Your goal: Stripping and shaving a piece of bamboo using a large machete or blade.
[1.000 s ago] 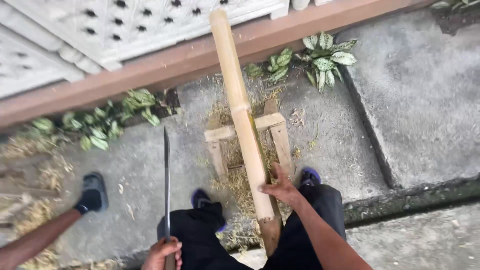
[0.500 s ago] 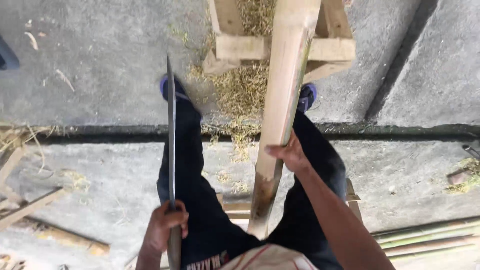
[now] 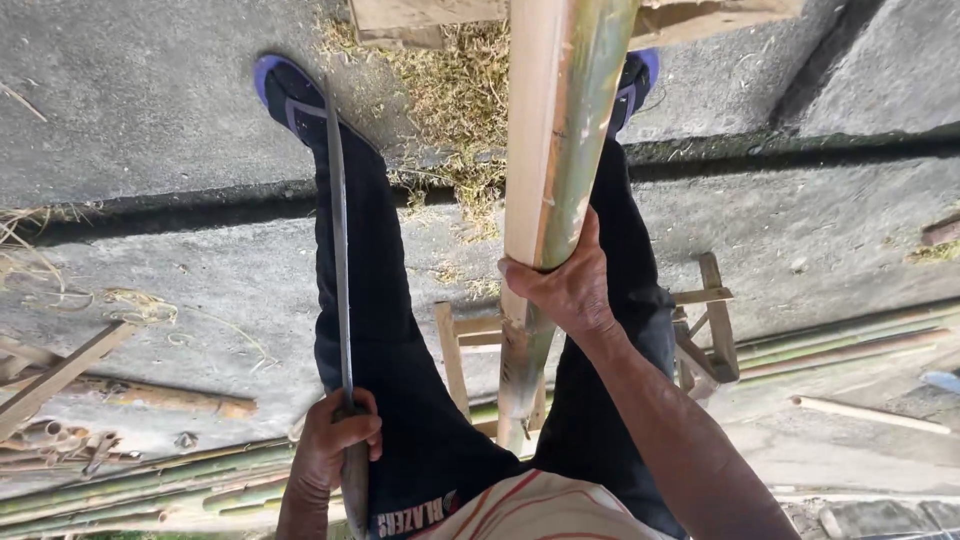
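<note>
A thick bamboo pole, partly stripped pale with green skin on its right side, runs from the top of the view down between my legs. My right hand grips it around the middle. My left hand is closed on the handle of a long machete, whose thin blade points up along my left leg. The pole's far part rests on a low wooden stand at the top edge. I sit on a small wooden stool, legs in dark trousers, feet in blue shoes.
Concrete ground with a dark groove crossing it. Bamboo shavings lie near the stand. Several bamboo poles and wood scraps lie at lower left. More thin poles and a stick lie at right.
The view has tilted down and nearer to my lap. My right hand has slid a little along the pole. The machete stays upright in my left hand.
</note>
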